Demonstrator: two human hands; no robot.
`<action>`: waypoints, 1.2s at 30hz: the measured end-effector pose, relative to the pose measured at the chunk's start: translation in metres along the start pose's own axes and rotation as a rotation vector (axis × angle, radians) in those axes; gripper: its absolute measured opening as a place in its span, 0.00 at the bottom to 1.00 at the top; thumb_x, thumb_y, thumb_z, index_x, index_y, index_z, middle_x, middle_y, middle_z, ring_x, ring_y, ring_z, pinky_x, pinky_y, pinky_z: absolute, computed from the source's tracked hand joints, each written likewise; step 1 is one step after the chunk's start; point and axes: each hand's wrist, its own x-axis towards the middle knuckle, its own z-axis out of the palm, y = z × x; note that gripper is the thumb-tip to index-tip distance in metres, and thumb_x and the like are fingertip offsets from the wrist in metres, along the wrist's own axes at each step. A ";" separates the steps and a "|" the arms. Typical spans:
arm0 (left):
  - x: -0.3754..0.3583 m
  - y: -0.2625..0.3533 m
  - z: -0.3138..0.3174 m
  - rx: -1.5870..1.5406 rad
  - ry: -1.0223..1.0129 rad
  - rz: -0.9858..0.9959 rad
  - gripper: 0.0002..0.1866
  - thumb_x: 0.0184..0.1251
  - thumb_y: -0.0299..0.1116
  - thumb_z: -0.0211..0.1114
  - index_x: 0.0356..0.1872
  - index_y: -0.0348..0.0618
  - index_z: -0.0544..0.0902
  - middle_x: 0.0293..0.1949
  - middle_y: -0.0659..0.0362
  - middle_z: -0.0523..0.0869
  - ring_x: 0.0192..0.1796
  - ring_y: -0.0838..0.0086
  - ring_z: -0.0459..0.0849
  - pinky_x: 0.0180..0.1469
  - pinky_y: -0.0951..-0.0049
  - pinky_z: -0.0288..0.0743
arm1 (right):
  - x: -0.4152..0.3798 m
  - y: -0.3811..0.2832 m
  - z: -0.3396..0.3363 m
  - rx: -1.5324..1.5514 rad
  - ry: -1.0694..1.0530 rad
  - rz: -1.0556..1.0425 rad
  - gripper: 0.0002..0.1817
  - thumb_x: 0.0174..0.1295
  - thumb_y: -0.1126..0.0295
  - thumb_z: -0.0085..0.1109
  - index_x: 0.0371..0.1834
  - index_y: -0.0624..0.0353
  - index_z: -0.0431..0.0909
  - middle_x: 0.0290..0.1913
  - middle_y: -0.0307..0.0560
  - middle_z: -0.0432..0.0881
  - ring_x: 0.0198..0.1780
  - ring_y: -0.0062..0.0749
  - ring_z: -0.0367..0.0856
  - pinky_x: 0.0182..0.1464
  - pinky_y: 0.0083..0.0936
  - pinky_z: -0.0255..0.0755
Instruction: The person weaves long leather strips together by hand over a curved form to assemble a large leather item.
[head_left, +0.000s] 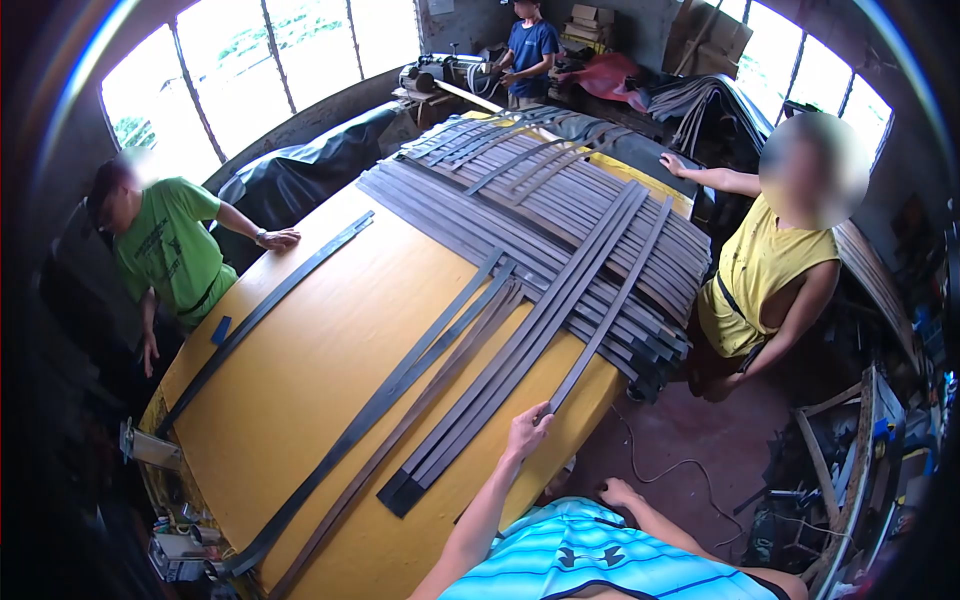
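Observation:
My left hand [530,430] is closed on the near end of a long dark strip [607,335], over the front edge of the yellow table [330,330]. That strip runs away from me across a layer of similar grey-brown strips [610,235] laid side by side. Just left of my hand lies a bundle of long strips [500,375] with a black end. My right hand [620,493] hangs low beside my body, past the table edge; its fingers are too small and partly hidden to read.
More loose strips [370,425] lie lengthwise on the table. A person in green [180,240] stands at the left with a hand on it, one in yellow [770,270] at the right, another in blue [530,50] behind. Cluttered shelving [850,480] and a floor cable [690,465] are at right.

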 end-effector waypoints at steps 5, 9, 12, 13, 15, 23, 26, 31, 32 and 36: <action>-0.002 0.002 -0.001 0.000 -0.004 -0.003 0.24 0.71 0.38 0.68 0.64 0.42 0.81 0.38 0.55 0.89 0.29 0.76 0.88 0.36 0.74 0.82 | -0.002 0.001 0.000 0.013 -0.003 -0.026 0.28 0.63 0.49 0.63 0.57 0.60 0.83 0.57 0.63 0.84 0.61 0.56 0.81 0.62 0.43 0.75; -0.003 0.000 -0.002 0.005 -0.018 -0.024 0.24 0.70 0.39 0.69 0.64 0.42 0.81 0.42 0.52 0.91 0.30 0.74 0.89 0.39 0.72 0.83 | 0.000 0.001 0.002 -0.003 -0.003 -0.017 0.27 0.63 0.50 0.62 0.56 0.59 0.84 0.56 0.61 0.85 0.61 0.55 0.82 0.62 0.43 0.76; -0.004 -0.001 -0.003 -0.006 -0.016 -0.019 0.24 0.70 0.39 0.69 0.64 0.42 0.81 0.42 0.52 0.91 0.30 0.74 0.89 0.39 0.72 0.83 | 0.001 0.002 0.004 0.002 0.001 -0.035 0.26 0.64 0.50 0.62 0.56 0.59 0.84 0.57 0.61 0.85 0.61 0.55 0.82 0.63 0.43 0.76; -0.004 0.000 -0.003 -0.005 -0.014 -0.017 0.24 0.70 0.39 0.69 0.64 0.42 0.81 0.42 0.52 0.91 0.30 0.74 0.89 0.39 0.72 0.83 | 0.002 0.001 0.003 0.011 0.005 -0.052 0.26 0.64 0.50 0.62 0.57 0.60 0.83 0.57 0.61 0.84 0.61 0.55 0.82 0.63 0.43 0.76; -0.005 0.001 -0.002 -0.001 -0.014 -0.014 0.24 0.70 0.39 0.68 0.64 0.42 0.81 0.42 0.52 0.91 0.30 0.74 0.89 0.38 0.72 0.83 | 0.005 -0.004 -0.004 -0.011 0.038 -0.104 0.26 0.64 0.51 0.62 0.57 0.59 0.83 0.58 0.61 0.84 0.61 0.56 0.81 0.63 0.44 0.75; -0.002 0.001 -0.002 -0.026 -0.009 0.007 0.22 0.71 0.36 0.68 0.63 0.40 0.81 0.34 0.57 0.89 0.28 0.77 0.87 0.35 0.74 0.81 | -0.048 -0.146 -0.225 0.449 0.413 -0.812 0.33 0.71 0.67 0.61 0.76 0.63 0.62 0.50 0.47 0.84 0.55 0.27 0.81 0.62 0.27 0.74; -0.004 0.001 -0.003 -0.019 -0.009 0.008 0.22 0.71 0.36 0.68 0.63 0.41 0.82 0.31 0.56 0.89 0.28 0.77 0.86 0.34 0.74 0.81 | -0.150 -0.226 -0.346 0.735 0.752 -1.045 0.46 0.71 0.63 0.62 0.84 0.57 0.41 0.57 0.51 0.81 0.54 0.29 0.80 0.64 0.26 0.71; -0.004 0.002 -0.003 -0.033 -0.005 -0.016 0.22 0.70 0.36 0.69 0.63 0.41 0.82 0.31 0.56 0.89 0.28 0.78 0.86 0.34 0.74 0.80 | -0.199 -0.268 -0.408 0.595 1.074 -1.380 0.35 0.75 0.63 0.57 0.81 0.50 0.54 0.53 0.49 0.86 0.55 0.28 0.84 0.62 0.30 0.75; -0.004 0.001 -0.002 -0.036 0.002 -0.016 0.23 0.70 0.36 0.69 0.63 0.41 0.82 0.32 0.56 0.89 0.28 0.78 0.86 0.34 0.74 0.80 | -0.197 -0.271 -0.407 0.567 1.030 -1.398 0.30 0.76 0.63 0.57 0.78 0.51 0.62 0.52 0.47 0.86 0.54 0.27 0.84 0.61 0.29 0.75; -0.004 0.003 0.000 -0.040 0.024 -0.011 0.23 0.70 0.36 0.69 0.63 0.40 0.81 0.33 0.56 0.89 0.28 0.78 0.86 0.34 0.74 0.80 | -0.104 -0.260 -0.328 0.446 0.665 -1.185 0.11 0.71 0.68 0.61 0.53 0.59 0.84 0.46 0.41 0.88 0.46 0.22 0.85 0.49 0.24 0.79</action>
